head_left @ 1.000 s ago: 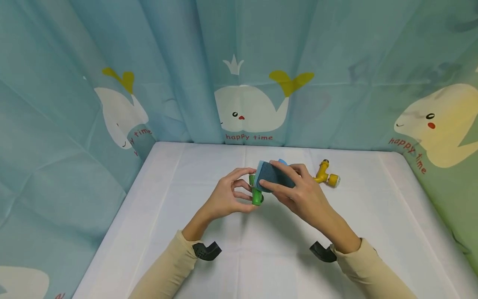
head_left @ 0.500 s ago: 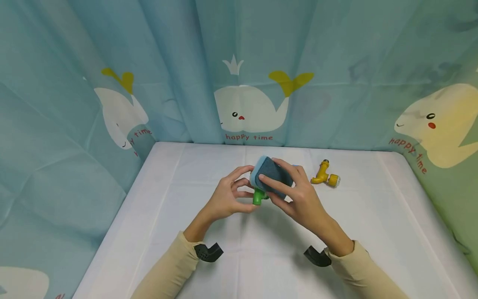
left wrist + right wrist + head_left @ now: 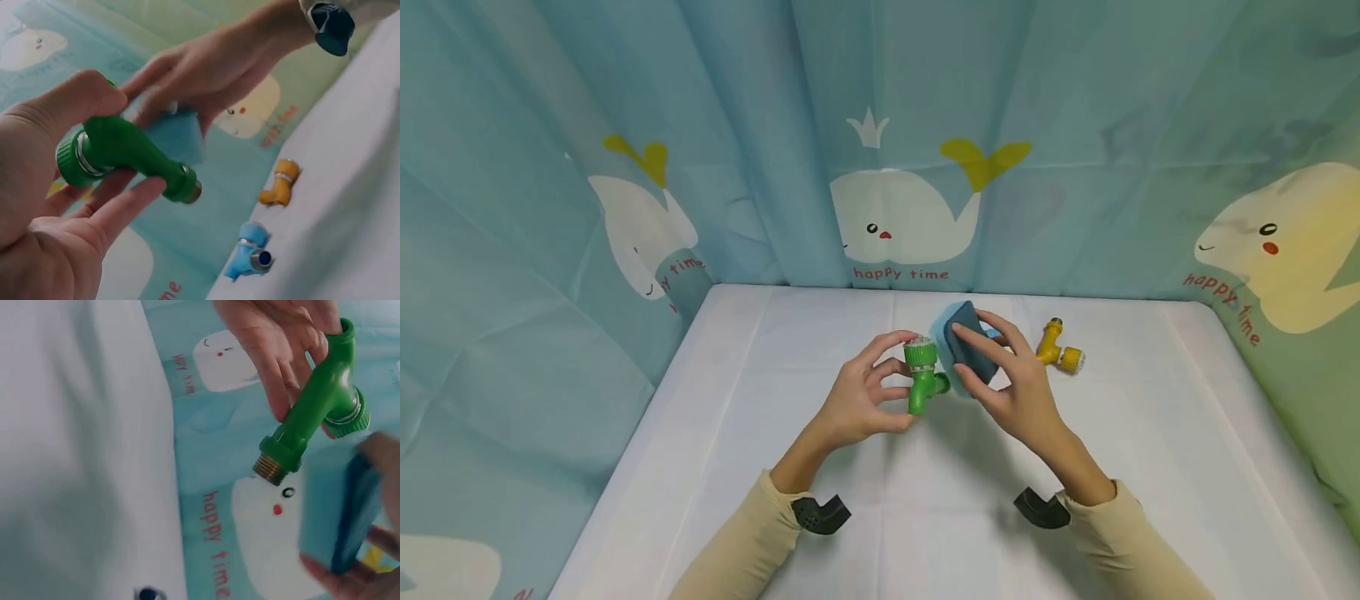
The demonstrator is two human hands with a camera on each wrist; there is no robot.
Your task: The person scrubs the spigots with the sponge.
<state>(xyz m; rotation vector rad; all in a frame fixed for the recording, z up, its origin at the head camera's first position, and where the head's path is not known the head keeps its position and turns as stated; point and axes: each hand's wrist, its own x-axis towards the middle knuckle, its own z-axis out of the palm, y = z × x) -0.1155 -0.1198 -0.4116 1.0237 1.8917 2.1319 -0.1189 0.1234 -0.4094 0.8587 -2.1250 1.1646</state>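
Note:
My left hand (image 3: 867,393) holds a green tap (image 3: 922,379) above the table, thumb at one end and fingers at the other. In the left wrist view its brass-threaded end points away from the palm. My right hand (image 3: 1026,387) grips a sponge (image 3: 973,348), light blue on one side and a darker blue on the other. The light side faces the tap, close beside it. Both sponge and right hand look blurred in the left wrist view. In the right wrist view, the tap's ribbed collar (image 3: 349,424) faces the sponge.
On the white table (image 3: 820,546), a yellow tap (image 3: 1060,352) lies to the right. A blue tap (image 3: 249,253) lies near it, mostly behind my right hand in the head view. A whale-print curtain (image 3: 760,167) stands along the table's back and sides.
The sponge has moved from in front of the green tap to its right side, tilting more upright. The tap's ribbed top now shows, and the tap has turned slightly in my left hand.

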